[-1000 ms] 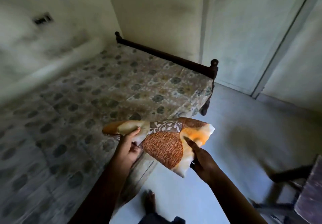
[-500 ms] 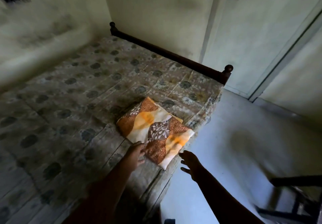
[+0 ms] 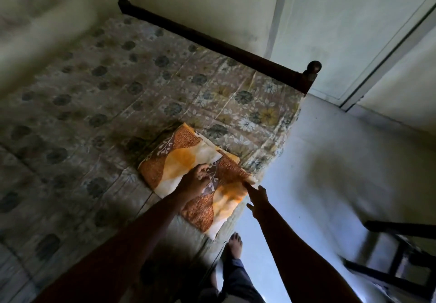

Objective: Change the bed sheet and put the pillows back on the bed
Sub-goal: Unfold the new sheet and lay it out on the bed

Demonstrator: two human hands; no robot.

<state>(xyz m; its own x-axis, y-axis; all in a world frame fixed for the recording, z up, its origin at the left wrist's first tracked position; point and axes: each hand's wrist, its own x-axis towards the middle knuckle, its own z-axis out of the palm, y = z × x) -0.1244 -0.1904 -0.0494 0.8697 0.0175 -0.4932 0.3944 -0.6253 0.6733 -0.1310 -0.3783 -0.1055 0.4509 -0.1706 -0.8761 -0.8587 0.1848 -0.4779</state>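
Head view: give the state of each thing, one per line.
orange sheet: folded, lying on the floral mattress near its edge.
left hand: fingers curled on the orange sheet's top.
right hand: fingers straight, touching the sheet's right edge.
floral mattress: flat on the wooden bed frame.

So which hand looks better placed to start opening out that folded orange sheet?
Probably the left hand: it lies on the middle of the folded sheet, with its fingers curled on the top layer. The right hand only reaches the sheet's corner with straight fingers.
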